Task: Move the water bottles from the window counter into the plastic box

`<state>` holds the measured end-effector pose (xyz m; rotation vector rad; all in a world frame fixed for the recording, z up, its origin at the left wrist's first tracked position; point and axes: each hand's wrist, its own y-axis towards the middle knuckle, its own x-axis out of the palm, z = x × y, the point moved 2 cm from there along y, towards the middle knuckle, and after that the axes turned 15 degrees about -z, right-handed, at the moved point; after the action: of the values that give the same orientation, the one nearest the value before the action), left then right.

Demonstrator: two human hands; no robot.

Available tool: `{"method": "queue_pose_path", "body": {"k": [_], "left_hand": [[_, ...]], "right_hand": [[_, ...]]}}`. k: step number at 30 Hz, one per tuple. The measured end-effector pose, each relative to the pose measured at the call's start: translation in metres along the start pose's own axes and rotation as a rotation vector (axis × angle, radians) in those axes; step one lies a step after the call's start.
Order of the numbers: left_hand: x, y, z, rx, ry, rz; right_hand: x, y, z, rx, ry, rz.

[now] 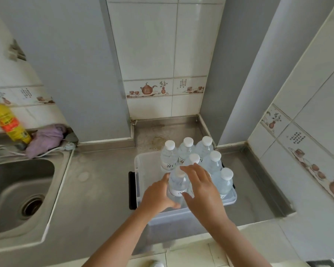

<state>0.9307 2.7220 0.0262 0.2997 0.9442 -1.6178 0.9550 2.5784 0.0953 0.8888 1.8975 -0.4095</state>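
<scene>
A translucent plastic box (143, 160) with black side handles sits on the steel counter, overhanging its front edge. Several clear water bottles with white caps stand upright in its right and back part, one of them at the back left (169, 154). My left hand (158, 195) wraps around another water bottle (178, 185) held upright in the box's front middle. My right hand (202, 191) rests against that bottle's right side with fingers spread, partly covering a bottle behind it.
A steel sink (17, 191) lies at the left. Behind it stand a yellow detergent bottle (9, 123) and a purple cloth (45, 138). Tiled walls and a grey column enclose the counter (96, 182) at the back and right.
</scene>
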Motion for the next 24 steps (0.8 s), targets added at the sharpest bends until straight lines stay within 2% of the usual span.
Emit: {"method": "queue_pose_path", "body": {"k": [3,6,10,15,24], "left_hand": [[0.005,0.006,0.003,0.002,-0.155,0.112],[0.006,0.010,-0.004,0.003,-0.237,0.155],[-0.002,0.015,-0.011,0.011,-0.390,0.208],[-0.006,0.021,-0.008,0.007,-0.409,0.221],[-0.002,0.020,-0.008,-0.027,-0.380,0.292]], "right_hand": [[-0.003,-0.004,0.002,-0.057,-0.095,0.018],[-0.009,-0.008,0.009,-0.055,-0.159,0.050],[-0.013,-0.013,0.027,-0.009,-0.194,-0.005],[-0.013,-0.016,0.034,-0.012,-0.179,-0.064],[-0.011,-0.015,0.036,-0.041,-0.219,-0.052]]}}
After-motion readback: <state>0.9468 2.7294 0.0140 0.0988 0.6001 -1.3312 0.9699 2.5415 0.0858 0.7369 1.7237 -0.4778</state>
